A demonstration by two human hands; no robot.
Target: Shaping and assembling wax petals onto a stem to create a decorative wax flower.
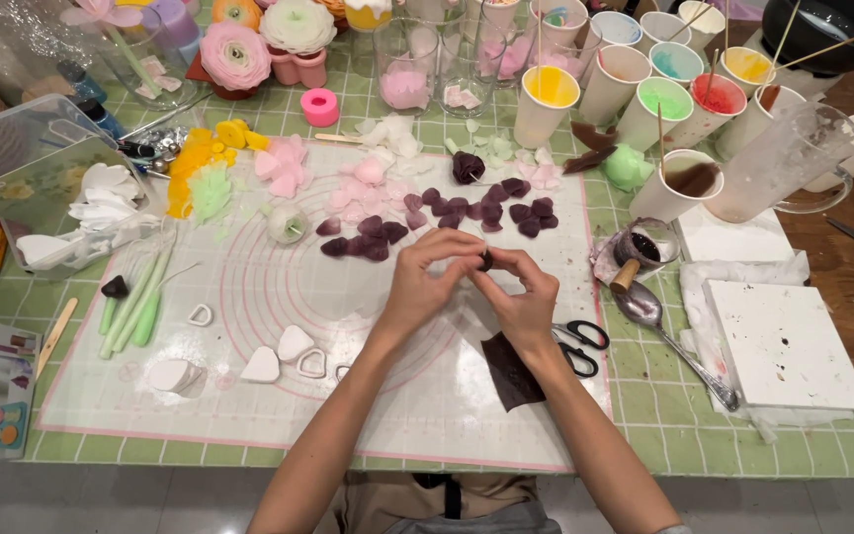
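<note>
My left hand and my right hand meet over the white silicone mat, both pinching one small dark purple wax petal between their fingertips. Beyond the hands lie several more dark purple petals in loose rows, and a dark purple flower bud stands behind them. A dark purple wax sheet lies on the mat under my right wrist, next to black-handled scissors.
Paper cups of coloured wax with sticks stand at the back right, beside a clear measuring jug. A spoon and white tile lie right. Green stems, heart cutters and pink petals sit left.
</note>
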